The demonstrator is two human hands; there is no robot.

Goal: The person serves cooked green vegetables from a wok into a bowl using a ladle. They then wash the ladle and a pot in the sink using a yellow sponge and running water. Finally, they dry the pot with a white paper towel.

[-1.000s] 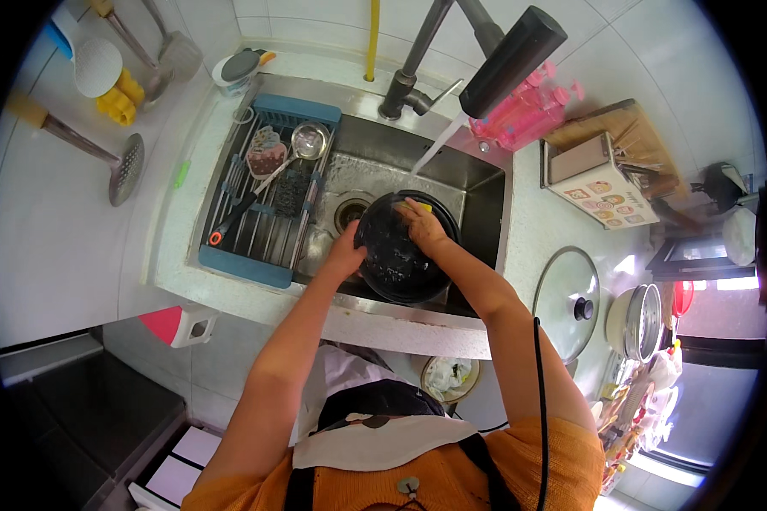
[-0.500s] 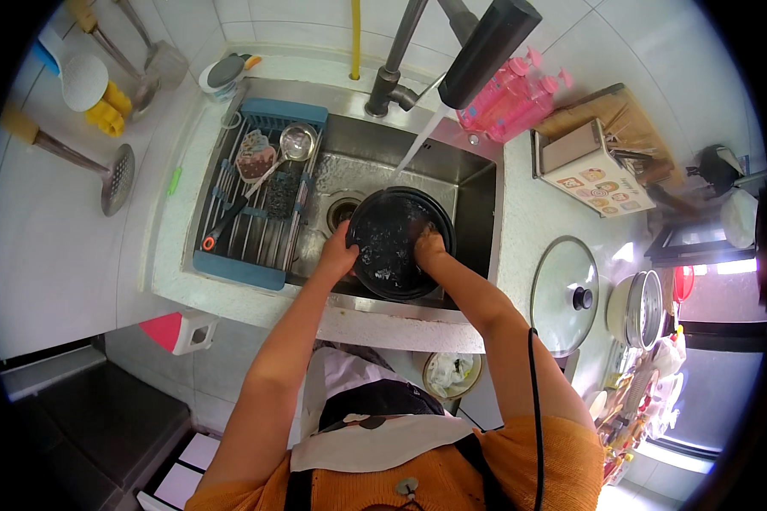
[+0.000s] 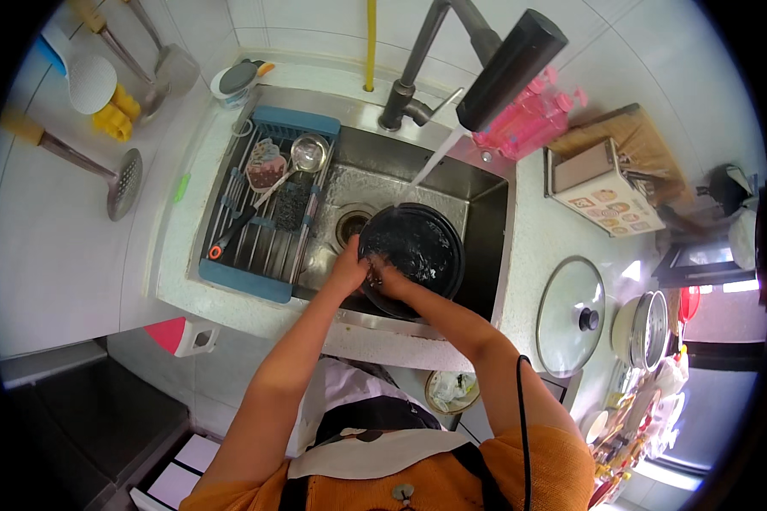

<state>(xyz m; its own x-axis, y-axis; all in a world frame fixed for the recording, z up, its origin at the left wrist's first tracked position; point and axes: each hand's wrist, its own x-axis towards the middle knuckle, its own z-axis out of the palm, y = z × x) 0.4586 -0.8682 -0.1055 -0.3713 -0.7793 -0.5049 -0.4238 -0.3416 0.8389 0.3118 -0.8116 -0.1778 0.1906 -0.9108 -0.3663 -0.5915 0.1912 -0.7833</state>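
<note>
Your left hand (image 3: 348, 271) grips the near-left rim of the black pot (image 3: 412, 255), steadying it in the sink (image 3: 486, 204) under the tap stream (image 3: 430, 162), while your right hand (image 3: 390, 277), fingers curled, rubs inside.

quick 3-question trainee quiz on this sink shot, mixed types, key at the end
1. True or false: water from the faucet is running into the black pan.
2. Which side of the sink holds the blue drying rack? A) person's left B) person's right
3. Fill in: on the counter right of the sink lies a glass ___.

Key:
1. True.
2. A.
3. Lid. Meanwhile the left hand grips the pan's rim and the right hand is inside it.
</note>
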